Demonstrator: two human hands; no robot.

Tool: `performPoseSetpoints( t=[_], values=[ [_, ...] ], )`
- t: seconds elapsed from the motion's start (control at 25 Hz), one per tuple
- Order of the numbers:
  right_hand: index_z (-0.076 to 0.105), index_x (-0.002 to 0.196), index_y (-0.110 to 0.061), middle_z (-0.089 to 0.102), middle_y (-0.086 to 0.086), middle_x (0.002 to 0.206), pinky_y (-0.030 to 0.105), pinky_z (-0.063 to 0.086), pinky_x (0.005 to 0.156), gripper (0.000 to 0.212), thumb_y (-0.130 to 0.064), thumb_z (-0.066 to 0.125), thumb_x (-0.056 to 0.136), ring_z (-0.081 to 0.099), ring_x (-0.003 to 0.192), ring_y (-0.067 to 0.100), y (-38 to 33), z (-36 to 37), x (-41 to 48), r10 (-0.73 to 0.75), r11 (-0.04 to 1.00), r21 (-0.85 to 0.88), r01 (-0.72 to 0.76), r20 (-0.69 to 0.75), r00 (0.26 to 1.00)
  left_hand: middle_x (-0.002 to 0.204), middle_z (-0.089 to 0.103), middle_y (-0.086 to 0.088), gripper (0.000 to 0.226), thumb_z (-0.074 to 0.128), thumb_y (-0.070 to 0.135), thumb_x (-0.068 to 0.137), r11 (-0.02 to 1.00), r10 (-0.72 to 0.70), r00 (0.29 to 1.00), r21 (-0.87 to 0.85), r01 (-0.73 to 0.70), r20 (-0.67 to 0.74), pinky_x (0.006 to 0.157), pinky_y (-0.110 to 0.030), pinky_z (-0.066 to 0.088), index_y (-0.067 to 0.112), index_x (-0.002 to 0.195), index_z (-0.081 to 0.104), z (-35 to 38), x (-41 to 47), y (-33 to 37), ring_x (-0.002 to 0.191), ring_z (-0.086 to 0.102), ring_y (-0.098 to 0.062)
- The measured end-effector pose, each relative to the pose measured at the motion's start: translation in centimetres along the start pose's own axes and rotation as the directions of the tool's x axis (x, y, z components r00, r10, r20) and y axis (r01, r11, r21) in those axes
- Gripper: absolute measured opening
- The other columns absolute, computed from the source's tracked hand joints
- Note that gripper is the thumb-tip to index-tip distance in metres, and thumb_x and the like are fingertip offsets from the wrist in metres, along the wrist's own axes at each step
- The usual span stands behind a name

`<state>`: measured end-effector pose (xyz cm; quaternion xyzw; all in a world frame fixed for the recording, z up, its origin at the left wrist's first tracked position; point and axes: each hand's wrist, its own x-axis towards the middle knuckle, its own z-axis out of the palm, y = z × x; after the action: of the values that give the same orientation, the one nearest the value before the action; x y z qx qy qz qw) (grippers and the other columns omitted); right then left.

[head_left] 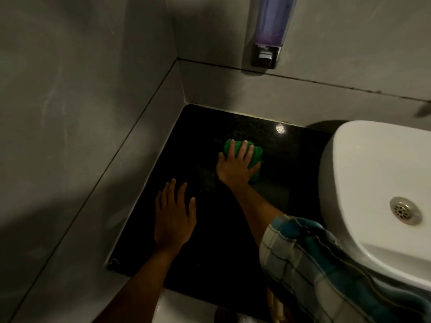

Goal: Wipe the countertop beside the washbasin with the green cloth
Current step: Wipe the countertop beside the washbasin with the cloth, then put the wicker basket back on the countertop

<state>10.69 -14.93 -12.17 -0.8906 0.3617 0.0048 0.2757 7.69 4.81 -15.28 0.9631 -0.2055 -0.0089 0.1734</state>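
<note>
A black polished countertop (pixel 210 252) fills the corner left of the white washbasin (pixel 363 173). The green cloth (pixel 255 157) lies bunched on the counter's far middle part. My right hand (pixel 236 163) presses flat on top of the cloth with fingers spread, covering most of it. My left hand (pixel 173 214) rests flat on the bare counter nearer to me, fingers apart and holding nothing. A checked sleeve covers my right forearm.
Grey tiled walls (pixel 93 113) close the counter on the left and the back. A soap dispenser (pixel 270 31) hangs on the back wall above the counter. The basin's metal drain (pixel 404 210) is at the right. The counter's front edge drops off near me.
</note>
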Motion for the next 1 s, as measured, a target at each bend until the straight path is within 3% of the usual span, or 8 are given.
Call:
performPoseSetpoints(
  t=[0.16, 0.32, 0.4, 0.52, 0.6, 0.68, 0.84, 1.0],
  values=[
    [0.01, 0.149, -0.026, 0.002, 0.005, 0.161, 0.057, 0.005, 0.116, 0.064, -0.04, 0.041, 0.095, -0.007, 0.147, 0.025, 1.7, -5.7, -3.5, -0.146, 0.987, 0.084, 0.14, 0.062, 0.987, 0.151, 0.04, -0.018, 0.051, 0.039, 0.041, 0.097, 0.999, -0.014, 0.999, -0.032, 0.015, 0.04, 0.117, -0.051, 0.026, 0.013, 0.139, 0.046, -1.2, -0.3, 0.9, 0.141, 0.033, -0.035],
    [0.027, 0.145, -0.021, 0.029, 0.009, 0.154, 0.022, 0.014, 0.112, 0.056, -0.014, 0.049, 0.094, 0.017, 0.144, 0.02, 7.5, -12.4, -14.4, -0.344, 0.897, 0.317, 0.308, 0.064, 0.937, 0.147, 0.042, -0.023, 0.049, 0.056, 0.021, 0.092, 0.995, -0.082, 0.993, -0.053, 0.087, 0.09, 0.113, -0.054, 0.027, 0.007, 0.138, 0.048, -4.0, -0.3, 3.5, 0.138, 0.034, -0.039],
    [0.039, 0.139, -0.015, 0.046, 0.01, 0.139, 0.012, 0.021, 0.102, 0.05, -0.005, 0.05, 0.092, 0.04, 0.131, 0.02, 10.9, -15.5, -18.6, -0.289, 0.915, 0.294, 0.277, 0.001, 0.957, 0.138, 0.053, -0.018, 0.046, 0.056, 0.017, 0.089, 0.994, -0.006, 0.989, -0.103, 0.022, 0.148, 0.107, -0.049, 0.037, 0.012, 0.134, 0.052, -5.4, -1.6, 7.0, 0.13, 0.044, -0.036],
    [0.055, 0.125, -0.011, 0.06, 0.008, 0.119, 0.019, 0.036, 0.091, 0.035, -0.002, 0.052, 0.091, 0.056, 0.11, 0.023, 15.2, -19.3, -22.7, -0.178, 0.967, 0.175, 0.183, -0.044, 0.983, 0.114, 0.068, -0.002, 0.026, 0.055, 0.025, 0.09, 0.962, 0.096, 0.932, -0.273, 0.003, 0.35, 0.088, -0.034, 0.052, 0.026, 0.115, 0.063, -6.4, -6.5, 12.9, 0.103, 0.062, -0.018],
    [0.061, 0.108, -0.017, 0.064, 0.006, 0.104, 0.03, 0.048, 0.078, 0.019, -0.012, 0.053, 0.092, 0.061, 0.094, 0.025, 18.0, -21.0, -25.4, -0.092, 0.996, -0.017, 0.092, -0.002, 0.996, 0.099, 0.069, 0.008, 0.022, 0.056, 0.041, 0.09, 0.965, 0.114, 0.879, -0.26, 0.012, 0.463, 0.068, -0.021, 0.05, 0.031, 0.109, 0.062, -6.9, -10.4, 15.4, 0.079, 0.06, -0.003],
    [0.056, 0.111, -0.021, 0.061, 0.004, 0.107, 0.032, 0.05, 0.074, 0.02, -0.027, 0.051, 0.093, 0.06, 0.092, 0.023, 20.4, -22.3, -27.1, 0.059, 0.975, -0.219, -0.044, 0.065, 0.996, 0.095, 0.066, 0.01, 0.035, 0.054, 0.055, 0.087, 0.972, 0.13, 0.834, -0.233, -0.002, 0.536, 0.057, -0.016, 0.044, 0.033, 0.114, 0.054, -7.3, -13.3, 16.8, 0.072, 0.058, 0.0],
    [0.05, 0.123, -0.019, 0.065, 0.004, 0.103, 0.026, 0.048, 0.077, 0.034, -0.024, 0.057, 0.091, 0.06, 0.083, 0.014, 23.0, -21.7, -27.4, 0.249, 0.969, -0.05, -0.244, 0.229, 0.941, 0.11, 0.067, 0.002, 0.04, 0.052, 0.037, 0.092, 0.965, 0.131, 0.82, -0.26, 0.023, 0.558, 0.076, -0.031, 0.057, 0.031, 0.13, 0.04, -7.8, -15.0, 17.7, 0.088, 0.067, -0.014],
    [0.06, 0.115, -0.021, 0.069, -0.005, 0.085, 0.017, 0.051, 0.065, 0.03, -0.015, 0.064, 0.086, 0.063, 0.065, 0.001, 22.5, -20.0, -26.8, 0.203, 0.96, 0.153, -0.235, 0.201, 0.958, 0.12, 0.062, 0.0, 0.053, 0.059, 0.029, 0.085, 0.967, 0.031, 0.879, -0.236, 0.094, 0.476, 0.086, -0.036, 0.054, 0.036, 0.135, 0.04, -9.6, -13.6, 16.6, 0.102, 0.063, -0.02]
  ],
)
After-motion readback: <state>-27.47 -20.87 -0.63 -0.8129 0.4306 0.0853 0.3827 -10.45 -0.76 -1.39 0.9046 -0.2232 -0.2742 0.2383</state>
